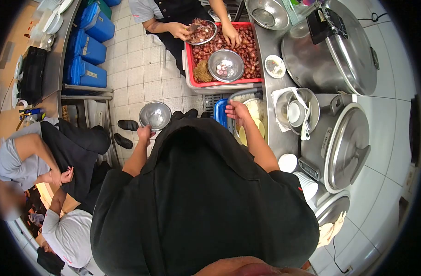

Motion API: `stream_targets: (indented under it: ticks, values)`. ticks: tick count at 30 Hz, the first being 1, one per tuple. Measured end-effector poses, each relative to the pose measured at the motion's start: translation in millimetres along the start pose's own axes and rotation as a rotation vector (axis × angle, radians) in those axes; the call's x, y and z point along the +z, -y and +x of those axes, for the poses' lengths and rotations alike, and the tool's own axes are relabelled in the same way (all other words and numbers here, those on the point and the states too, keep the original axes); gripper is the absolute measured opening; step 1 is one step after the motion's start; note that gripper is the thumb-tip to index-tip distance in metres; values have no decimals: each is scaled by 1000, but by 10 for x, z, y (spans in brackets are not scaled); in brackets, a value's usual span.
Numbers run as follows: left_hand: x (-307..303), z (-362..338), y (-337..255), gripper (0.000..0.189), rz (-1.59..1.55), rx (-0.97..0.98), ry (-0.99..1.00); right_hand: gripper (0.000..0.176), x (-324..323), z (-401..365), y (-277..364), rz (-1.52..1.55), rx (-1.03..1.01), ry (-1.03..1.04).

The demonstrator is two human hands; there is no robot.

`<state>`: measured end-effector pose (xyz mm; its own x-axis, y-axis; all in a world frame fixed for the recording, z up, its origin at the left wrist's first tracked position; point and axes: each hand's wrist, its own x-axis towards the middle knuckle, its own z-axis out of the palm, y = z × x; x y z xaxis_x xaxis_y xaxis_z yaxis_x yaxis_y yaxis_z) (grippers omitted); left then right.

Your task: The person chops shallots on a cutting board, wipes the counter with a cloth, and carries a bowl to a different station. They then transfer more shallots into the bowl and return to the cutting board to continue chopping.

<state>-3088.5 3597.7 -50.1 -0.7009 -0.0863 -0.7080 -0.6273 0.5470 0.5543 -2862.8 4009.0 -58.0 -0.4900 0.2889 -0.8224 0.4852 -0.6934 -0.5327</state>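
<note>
My left hand [146, 133] grips the rim of an empty-looking metal bowl [155, 115] over the tiled floor. To the right, my right hand [238, 112] is raised above a container of pale food [254, 108], with its fingers curled together; whether they hold anything is too small to tell. Beside it are a blue container [220, 112] and a yellow bowl [256, 130]. Beyond sits a red tray [190, 69] full of small red onions, with a metal bowl [225, 65] holding a few peeled ones.
Across the tray, a co-worker [164, 27] handles onions and a bowl. Two more people [21, 152] are at the left. Blue bins [88, 48] stand under the left counter. Large metal pots [330, 55], a bowl with utensils [307, 110] and white cups [306, 184] line the right side.
</note>
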Motion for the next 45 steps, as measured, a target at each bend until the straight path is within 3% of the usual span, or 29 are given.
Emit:
stream_targets:
  ticks: [11,20,27,28,32,45]
  values:
    - [61,-42,-81,31,-100,10,20,38,84,107,308,83,-48,8]
    - [187,97,-162,32,-155,45,109,50,275,281,589,190,-163,-91]
    - [284,43,-326,29,-108,100,135,48,382,517,727,183,-228,-142]
    - [303,49,-341,28,-107,111,149,37,381,539,746,209,-217,-169]
    - [402,71,-424,28,-135,157,226,22,320,584,747,331,-271,-261]
    - [961,-158,-1018,29,-39,305,381,16,-200,-629,-214,420,-297,-272]
